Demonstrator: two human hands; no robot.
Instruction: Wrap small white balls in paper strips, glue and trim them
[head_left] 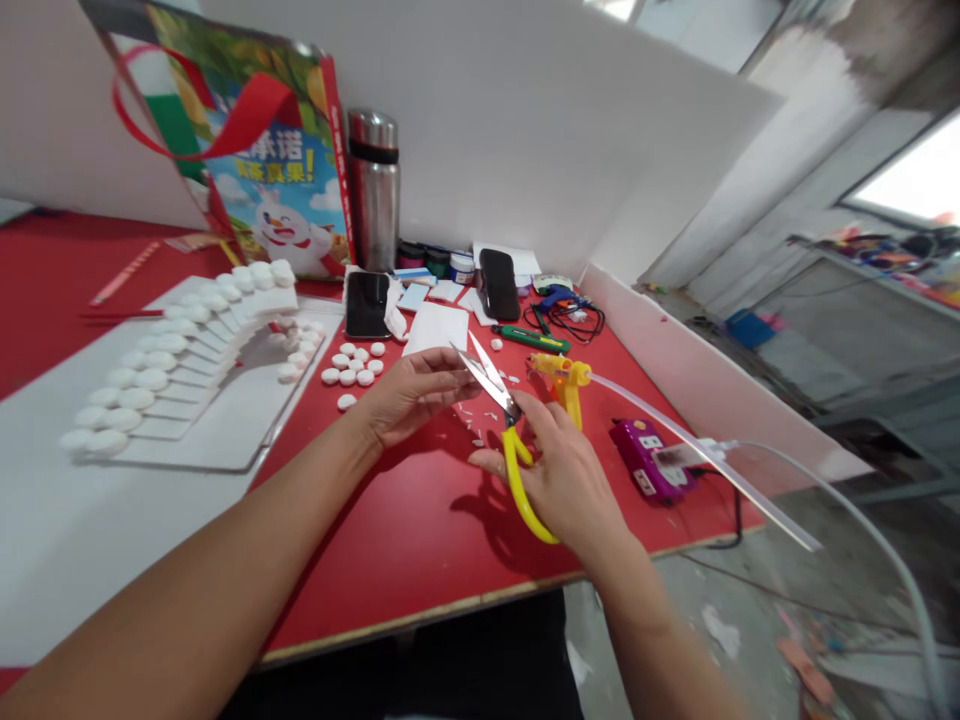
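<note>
My right hand (559,470) grips yellow-handled scissors (504,420) with the blades spread, pointing up and left. My left hand (409,392) is just left of the blades, its fingertips pinched on something too small to make out at the blade edge. Small white scraps (477,420) lie on the red table (420,540) beneath both hands. A yellow glue gun (564,378) stands right behind my right hand.
White foam discs (352,365) lie loose left of my left hand. A white foam staircase model (187,350) topped with discs sits on a white board. Behind stand a steel flask (373,190), a printed bag (255,140), two phones, paint jars and a purple power strip (649,455).
</note>
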